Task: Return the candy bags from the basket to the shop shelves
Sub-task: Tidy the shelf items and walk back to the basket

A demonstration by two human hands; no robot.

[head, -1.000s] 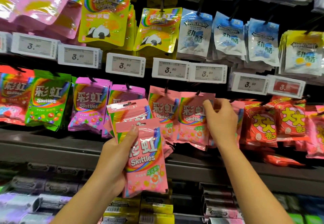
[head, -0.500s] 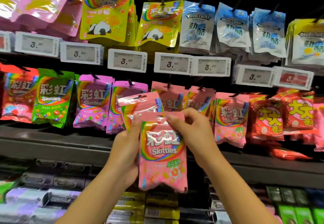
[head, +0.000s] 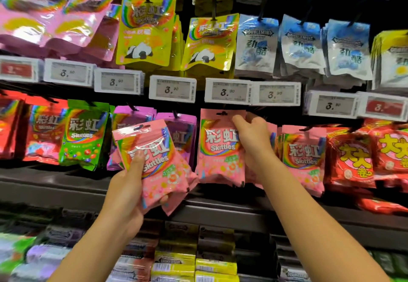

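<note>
We see the right hand pinching a pink Skittles bag by its upper right edge, fingers curled over the front near the hang-hole tab, holding it upright against the middle shelf row just under the price tags. The bag is glossy pink, with a rainbow arc, white Chinese characters over "Skittles", and small flower-like prints low on the front; a slot is cut in its top tab. At 3 o'clock from it hangs a matching pink bag on the peg, just beside the right wrist.

The left hand grips a second pink bag from below, thumb pressed across its front, fingertips wrapped under the lower edge; it tilts toward 11 o'clock. Another pink pack seems tucked behind it, though we cannot tell how many.

Against half a second ago: both hands then met on one bag at centre; now the right hand has carried that bag up toward 1 o'clock to the peg row, while the left stays low with its remainder.

Outward: purple bags behind the left-hand bag, a green bag at 9 o'clock, red packs at 3 o'clock, yellow panda bags at 12 o'clock.
</note>
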